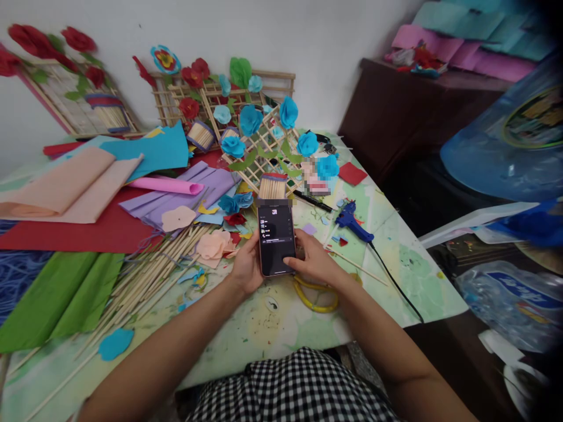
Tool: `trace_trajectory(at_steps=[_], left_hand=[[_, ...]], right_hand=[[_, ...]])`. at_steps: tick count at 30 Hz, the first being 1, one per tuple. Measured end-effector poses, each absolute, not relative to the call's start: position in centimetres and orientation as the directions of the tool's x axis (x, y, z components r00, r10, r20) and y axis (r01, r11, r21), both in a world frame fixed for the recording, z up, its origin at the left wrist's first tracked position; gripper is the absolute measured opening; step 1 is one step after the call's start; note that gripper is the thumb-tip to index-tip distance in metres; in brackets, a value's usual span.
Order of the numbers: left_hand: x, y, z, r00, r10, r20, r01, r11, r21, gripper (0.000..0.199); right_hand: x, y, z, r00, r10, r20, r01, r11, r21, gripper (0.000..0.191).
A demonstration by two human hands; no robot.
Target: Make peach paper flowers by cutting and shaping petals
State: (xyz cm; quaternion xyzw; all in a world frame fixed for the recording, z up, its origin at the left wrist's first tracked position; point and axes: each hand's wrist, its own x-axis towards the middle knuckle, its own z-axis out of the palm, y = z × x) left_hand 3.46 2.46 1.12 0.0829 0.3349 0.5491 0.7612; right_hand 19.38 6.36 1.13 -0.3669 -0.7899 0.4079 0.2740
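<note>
A smartphone (277,249) with a dark list on its lit screen is held upright over the table's near middle. My left hand (248,264) wraps its left side, fingers closed behind it. From the other side my right hand (308,255) grips the phone's right edge, its thumb resting on the lower part of the screen. Yellow scissor-like loops (316,302) lie beneath my right wrist. Just beyond the phone stands a small stick lattice (259,158) with blue paper flowers (250,120) and a little stick basket (272,186).
Bundled thin sticks (149,269) and coloured crepe paper (65,234) cover the left side. A blue glue gun (354,223) lies at right, its cord running over the table edge. More flowered lattices (176,105) lean on the wall. Plastic packaging (505,299) sits beside the table.
</note>
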Motion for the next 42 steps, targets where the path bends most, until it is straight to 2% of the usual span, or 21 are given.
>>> trace_trajectory(at_steps=[3,4,12,19,23,33,42], left_hand=[[3.66,2.39,1.16,0.167,0.893,-0.419,-0.787,0.376,0.489,0.041],[3.76,2.35,1.16,0.162,0.891,-0.423,-0.786,0.376,0.491,0.04],[4.33,1.85,0.8,0.226,0.87,-0.438,-0.745,0.445,0.498,0.04],[4.38,1.73,0.83,0.222,0.87,-0.441,-0.74,0.445,0.505,0.041],[4.41,1.75,0.98,0.228,0.864,-0.448,-0.734,0.455,0.504,0.042],[4.29,1.81,0.92,0.233,0.869,-0.437,-0.752,0.446,0.485,0.042],[4.15,1.8,1.05,0.244,0.869,-0.43,-0.746,0.451,0.489,0.044]], right_hand=[[19.41,6.5,1.01,-0.512,0.85,0.125,0.327,0.327,-0.887,0.024],[19.44,6.54,1.01,-0.478,0.87,0.122,0.318,0.301,-0.899,0.021],[19.7,6.79,0.83,-0.295,0.953,0.073,0.272,0.157,-0.95,0.036],[19.62,6.74,0.78,-0.283,0.956,0.073,0.277,0.155,-0.948,0.037],[19.56,6.59,1.02,-0.287,0.958,0.019,0.225,0.086,-0.971,0.035],[19.55,6.79,0.69,-0.338,0.94,0.037,0.19,0.107,-0.976,0.028],[19.55,6.69,1.15,-0.372,0.928,-0.007,0.129,0.044,-0.991,0.026]])
